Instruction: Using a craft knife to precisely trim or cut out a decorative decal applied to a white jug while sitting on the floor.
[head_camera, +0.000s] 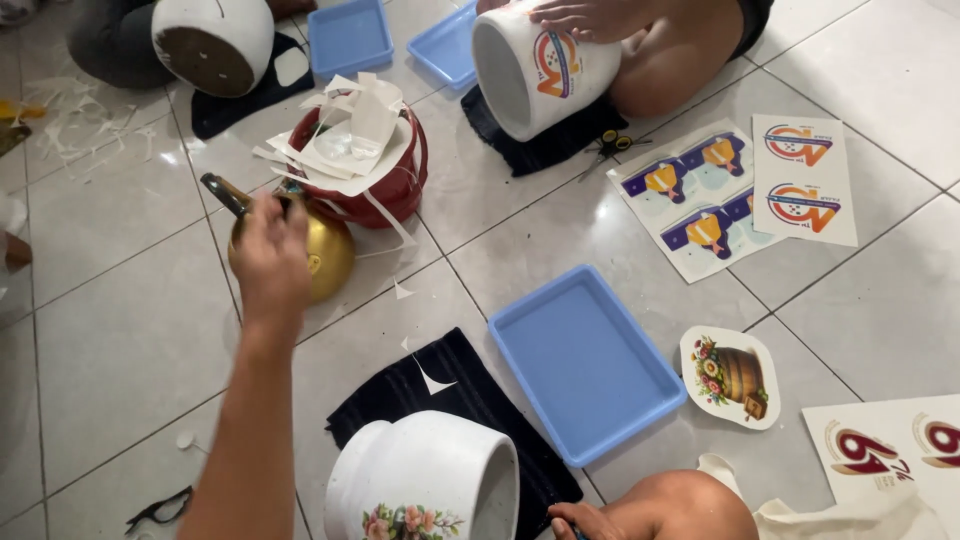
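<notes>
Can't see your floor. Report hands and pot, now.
Left hand on gold kettle, grip unclear. Right hand low by white pot, mostly hidden. Red bowl of paper scraps touching kettle.

The left arm stretches far forward, bare, its forearm rising from the bottom edge. The left hand (270, 255) shows its back, fingers (292, 212) curled down in a grasp. The right hand (580, 520) stays low by the knee, only partly visible, its fingers bent; its grip cannot be told.
</notes>
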